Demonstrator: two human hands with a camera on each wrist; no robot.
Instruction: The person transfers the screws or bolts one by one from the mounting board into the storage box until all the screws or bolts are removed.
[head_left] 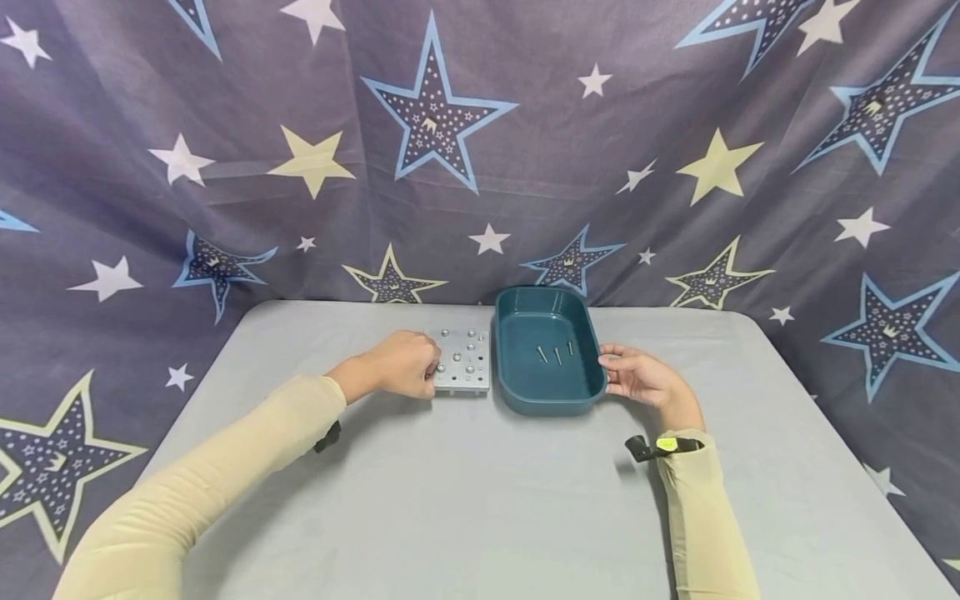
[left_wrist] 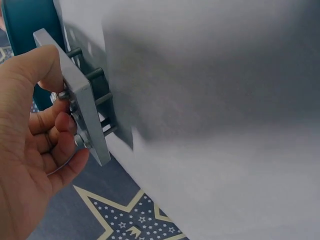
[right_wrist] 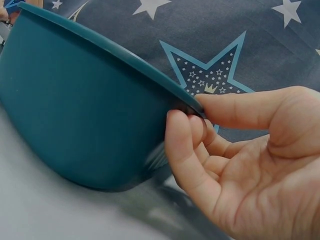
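Note:
My left hand (head_left: 405, 364) is at the left side of a silver metal plate (head_left: 480, 385). In the left wrist view, its thumb and forefinger pinch a bolt (left_wrist: 63, 94) on the plate's upper face; the other fingers curl beside another bolt head (left_wrist: 79, 140). Several bolt shanks (left_wrist: 95, 74) stick out below the plate. To its right stands a deep teal tray (head_left: 551, 400) with three loose bolts (head_left: 557, 356) lying in it. My right hand (head_left: 637, 373) grips the tray's right rim, thumb on top and fingers curled under the edge.
A grey-white cloth covers the table (head_left: 480, 500). Behind it hangs a dark curtain (head_left: 555, 183) with a star pattern, close to the table's far edge and the tray's back. A black strap mount (head_left: 660, 447) sits on the right wrist.

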